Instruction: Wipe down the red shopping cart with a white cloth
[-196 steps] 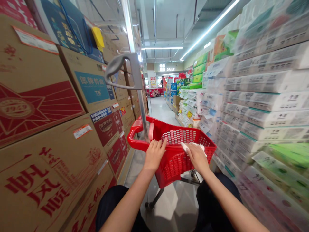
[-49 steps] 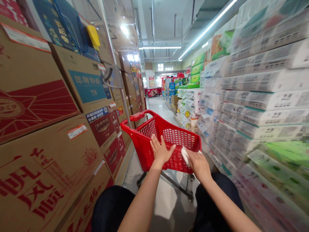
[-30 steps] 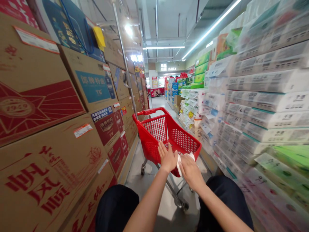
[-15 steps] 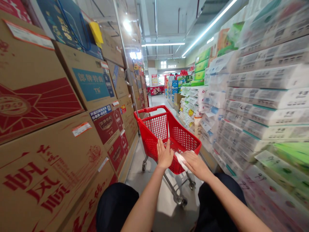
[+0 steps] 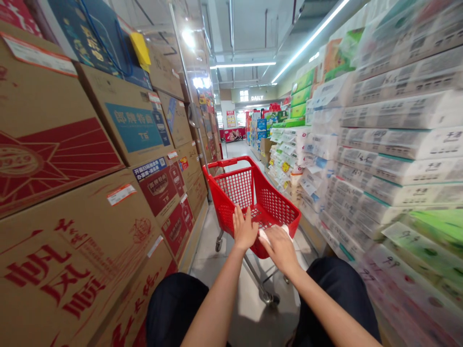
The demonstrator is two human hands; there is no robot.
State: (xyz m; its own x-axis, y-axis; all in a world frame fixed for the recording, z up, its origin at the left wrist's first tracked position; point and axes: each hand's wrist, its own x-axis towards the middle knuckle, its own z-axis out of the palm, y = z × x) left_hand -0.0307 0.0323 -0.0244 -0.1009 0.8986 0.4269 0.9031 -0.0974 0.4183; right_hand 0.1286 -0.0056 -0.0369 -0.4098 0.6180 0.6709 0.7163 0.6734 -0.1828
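Note:
A red plastic shopping cart [image 5: 277,205] with a perforated basket and metal legs stands in the aisle before my knees. My left hand [image 5: 245,229] rests against the near left side of the basket, its fingers stretched and spread, holding nothing. On the near rim lies my right hand [image 5: 279,245], closed over a white cloth or tissue [image 5: 265,235]. Parts of the white piece show at the thumb and beyond the fingers; the rest is hidden under the hand. The basket holds nothing that I can see.
Stacked cardboard cartons [image 5: 75,246] line the left side, with a metal pole [image 5: 186,72] beside them. Wrapped paper packs [image 5: 394,144] are piled high on the right. The tiled floor [image 5: 237,150] runs on between them toward a red display [image 5: 233,135].
My right hand has moved slightly left along the near rim with the white piece, uncovering some of it on the right. My left hand stays spread at the basket's side.

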